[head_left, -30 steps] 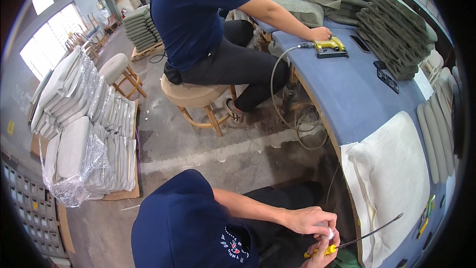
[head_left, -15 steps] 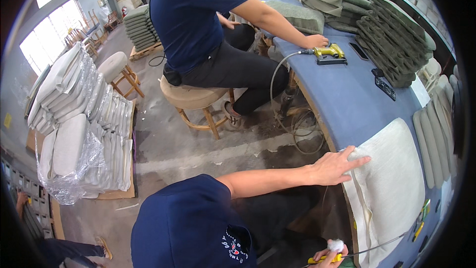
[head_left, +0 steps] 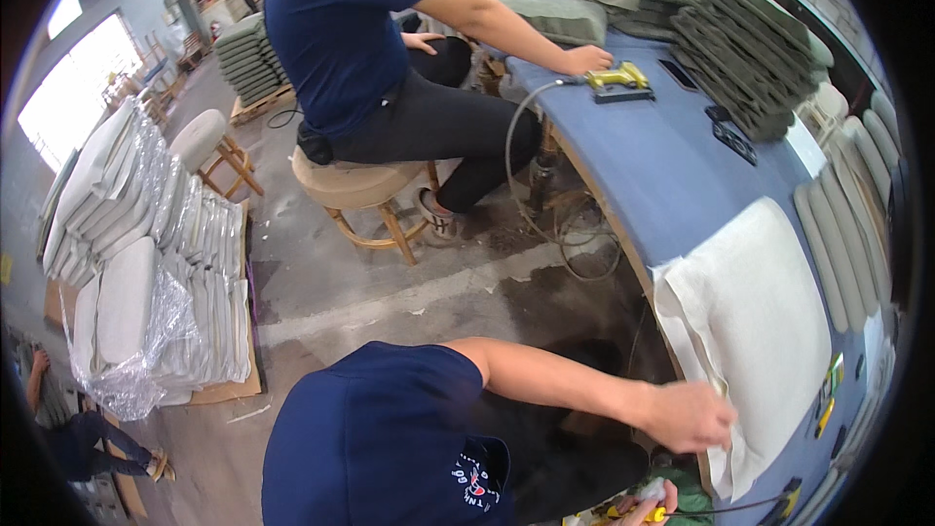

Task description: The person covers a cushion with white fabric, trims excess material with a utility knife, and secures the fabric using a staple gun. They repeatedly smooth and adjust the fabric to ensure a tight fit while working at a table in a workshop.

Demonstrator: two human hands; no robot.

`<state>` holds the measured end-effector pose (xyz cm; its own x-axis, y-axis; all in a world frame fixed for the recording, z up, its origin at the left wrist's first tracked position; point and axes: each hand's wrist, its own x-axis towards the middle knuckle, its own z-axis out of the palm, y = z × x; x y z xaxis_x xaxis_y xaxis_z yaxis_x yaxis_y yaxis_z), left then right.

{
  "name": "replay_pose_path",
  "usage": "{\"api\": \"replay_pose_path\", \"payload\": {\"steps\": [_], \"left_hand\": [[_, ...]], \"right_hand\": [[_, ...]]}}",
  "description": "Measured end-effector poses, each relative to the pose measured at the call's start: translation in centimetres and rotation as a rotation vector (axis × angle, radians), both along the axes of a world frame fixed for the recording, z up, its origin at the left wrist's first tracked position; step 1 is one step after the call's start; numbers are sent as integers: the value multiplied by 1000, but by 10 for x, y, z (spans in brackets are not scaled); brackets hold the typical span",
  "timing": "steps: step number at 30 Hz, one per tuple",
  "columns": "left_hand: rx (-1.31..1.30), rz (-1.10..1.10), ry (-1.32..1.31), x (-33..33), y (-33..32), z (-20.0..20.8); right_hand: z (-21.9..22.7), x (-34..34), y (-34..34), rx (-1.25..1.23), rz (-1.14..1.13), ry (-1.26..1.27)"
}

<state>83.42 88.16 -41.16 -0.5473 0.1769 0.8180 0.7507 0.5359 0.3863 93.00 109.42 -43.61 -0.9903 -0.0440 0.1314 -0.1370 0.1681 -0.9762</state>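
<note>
Along the right runs a long blue tabletop (head_left: pixel 672 166), and on its near end lies a pale off-white seat cushion (head_left: pixel 769 321) with loose fabric hanging over the near left edge. The left hand (head_left: pixel 687 416) is closed on that fabric edge, fingers curled around it at the tabletop's rim. The right hand (head_left: pixel 643 505) sits low at the near edge of view, wrapped around a yellow-handled tool (head_left: pixel 654 513) whose thin dark shaft runs off to the right; only part of this hand shows.

No box or bin is in plain sight. A wooden pallet (head_left: pixel 219 392) on the floor at left carries stacked pale cushions (head_left: pixel 136 234), some under clear plastic wrap. Farther along the tabletop grey-green cushions (head_left: pixel 750 49) stand piled against the right side.

A second person (head_left: pixel 390 68) in a dark blue shirt sits on a round wooden stool (head_left: pixel 365 197), one hand on the tabletop beside a yellow stapler (head_left: pixel 619 81) with a hose looping down to the floor.
</note>
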Motion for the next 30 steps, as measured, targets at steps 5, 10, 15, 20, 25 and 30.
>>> {"api": "replay_pose_path", "payload": {"steps": [5, 10, 15, 20, 25, 30], "left_hand": [[-94, 734, -29, 1, -94, 6], [-61, 718, -391, 1, -179, 5], [-94, 587, -428, -8, -177, -1], [-174, 466, -422, 13, -152, 10], [-129, 314, -256, 29, -88, 0], [52, 341, -227, 45, -106, 5]], "right_hand": [[-50, -1, 62, -65, -113, -112], [-49, 4, 35, -275, -116, -231], [-31, 1, 12, -384, -13, -218], [-25, 0, -11, -420, 38, -231], [-51, -12, -15, -468, 49, -153], [-3, 12, -48, -368, 198, -79]]}}
